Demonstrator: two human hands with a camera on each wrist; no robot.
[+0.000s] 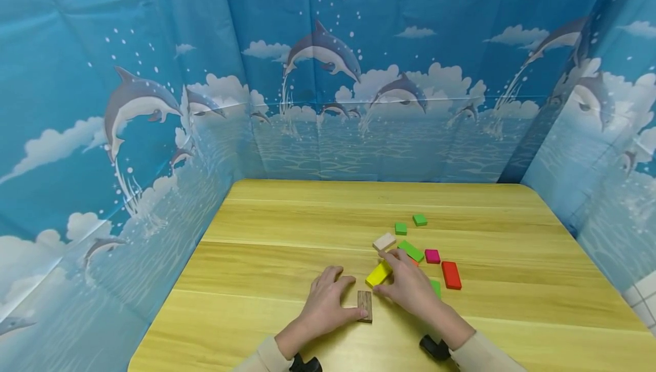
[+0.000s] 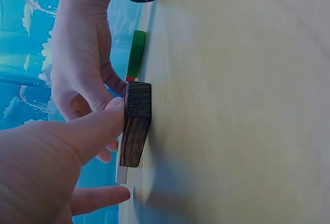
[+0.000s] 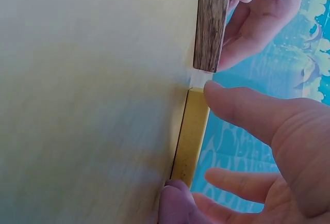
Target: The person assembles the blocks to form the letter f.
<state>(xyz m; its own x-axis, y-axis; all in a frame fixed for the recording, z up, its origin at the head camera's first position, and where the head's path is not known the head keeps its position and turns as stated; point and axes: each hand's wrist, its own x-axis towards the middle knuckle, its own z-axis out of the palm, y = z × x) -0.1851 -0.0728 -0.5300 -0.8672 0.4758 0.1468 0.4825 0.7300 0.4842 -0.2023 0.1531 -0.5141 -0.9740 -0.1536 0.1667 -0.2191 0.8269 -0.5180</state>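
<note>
A dark brown wooden block point(image 1: 364, 303) lies flat on the table near its front. My left hand point(image 1: 328, 303) rests its thumb on that block's near end, the other fingers spread beyond it. Just past it lies a yellow block point(image 3: 191, 136), pinched by my right hand point(image 1: 410, 283) between the thumb at one end and a fingertip at the other. A green block point(image 1: 410, 250) and an orange piece, partly hidden by the right hand, lie beyond. Beside them is a pale wood block point(image 1: 384, 241).
Two small green blocks point(image 1: 401, 228) sit farther back. Right of my right hand are a magenta block point(image 1: 432, 256), a red block point(image 1: 451, 275) and another green block point(image 1: 436, 288), half covered. A dolphin-print curtain point(image 1: 359, 133) surrounds the wooden table point(image 1: 266, 235).
</note>
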